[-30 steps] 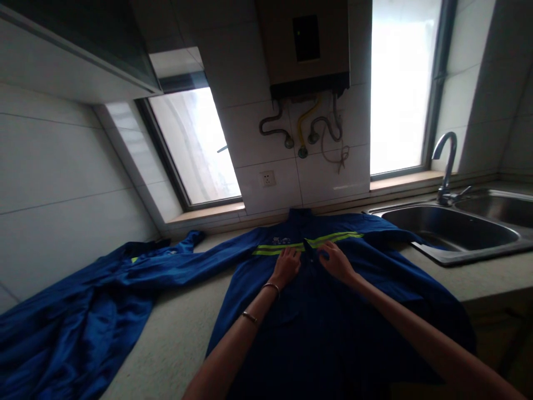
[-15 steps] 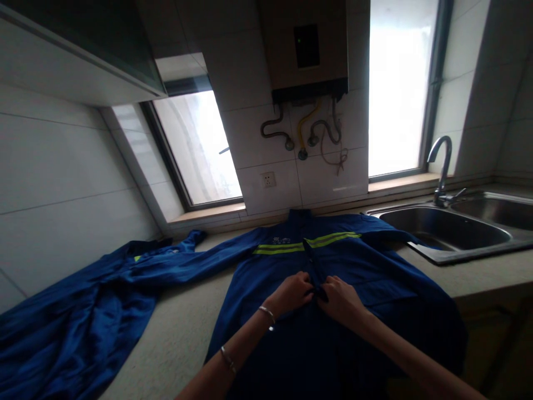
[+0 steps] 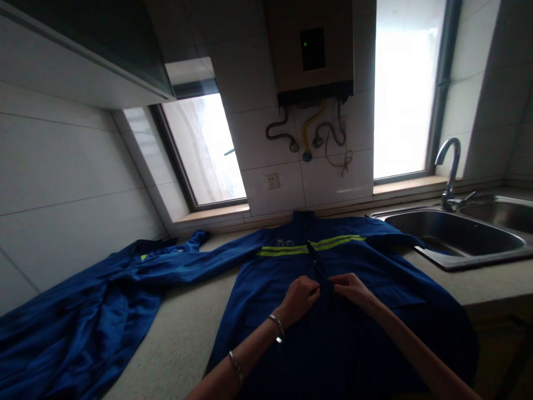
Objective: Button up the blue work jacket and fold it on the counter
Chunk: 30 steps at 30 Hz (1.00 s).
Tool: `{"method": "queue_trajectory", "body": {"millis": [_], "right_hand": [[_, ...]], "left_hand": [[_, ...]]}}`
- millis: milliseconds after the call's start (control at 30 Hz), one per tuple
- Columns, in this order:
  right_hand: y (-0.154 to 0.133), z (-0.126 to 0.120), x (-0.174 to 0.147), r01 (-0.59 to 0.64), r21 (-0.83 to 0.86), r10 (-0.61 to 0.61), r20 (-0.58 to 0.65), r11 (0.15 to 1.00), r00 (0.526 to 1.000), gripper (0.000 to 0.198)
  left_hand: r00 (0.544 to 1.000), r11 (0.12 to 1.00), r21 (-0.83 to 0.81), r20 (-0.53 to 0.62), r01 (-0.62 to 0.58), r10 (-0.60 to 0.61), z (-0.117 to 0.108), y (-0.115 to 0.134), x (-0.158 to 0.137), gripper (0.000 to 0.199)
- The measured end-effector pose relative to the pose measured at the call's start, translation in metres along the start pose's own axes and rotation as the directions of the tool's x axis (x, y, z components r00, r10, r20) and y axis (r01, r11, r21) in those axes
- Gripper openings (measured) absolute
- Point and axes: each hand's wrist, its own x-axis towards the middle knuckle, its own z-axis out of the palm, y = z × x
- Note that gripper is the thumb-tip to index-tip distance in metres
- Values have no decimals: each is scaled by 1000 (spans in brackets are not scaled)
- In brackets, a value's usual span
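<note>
A dark blue jacket (image 3: pixel 266 283) with yellow-green stripes across its chest lies spread on the counter, collar toward the wall. Its front placket is parted in a narrow gap just below the stripes. My left hand (image 3: pixel 300 299), below two bracelets on the wrist and forearm, is closed on the left edge of the placket. Opposite it, my right hand (image 3: pixel 352 290) pinches the other edge of the jacket front. Fingertips of both hands almost meet, and any button between them is too dark to make out.
More blue clothing (image 3: pixel 91 311) lies crumpled at the left on the pale counter (image 3: pixel 175 333). At the right is a steel sink (image 3: pixel 453 261) with a faucet (image 3: pixel 452 166); a jacket sleeve reaches its rim. A water heater (image 3: pixel 312 50) hangs on the wall above.
The view has shifted slightly. My right hand has lifted a little and its fingers are straighter in a pinch. My left hand stays at the placket.
</note>
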Motion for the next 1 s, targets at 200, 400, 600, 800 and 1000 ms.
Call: {"method": "queue_trajectory", "body": {"millis": [200,400,600,800,1000], "right_hand": [[-1,10,-3,41,-13,-42,-86,999,995,43],[1,20,-7,156,-129,-168,-87,979,982,41],[1,18,-9,194,-207,-205,-34,959,978,39],[0,19,-7,225,-210,-234,-19,951,972,34],[-10,22,-11,286,-316,-314,-42,905,948,32]], "left_hand": [[999,993,116,42,-17,13,7,0,1,17],[999,998,56,34,-28,26,6,2,-1,16],[999,995,-96,-44,17,-21,12,3,-2,16],[985,951,-285,-83,120,-149,19,4,-1,22],[933,806,-526,-59,272,-354,24,3,0,25]]}}
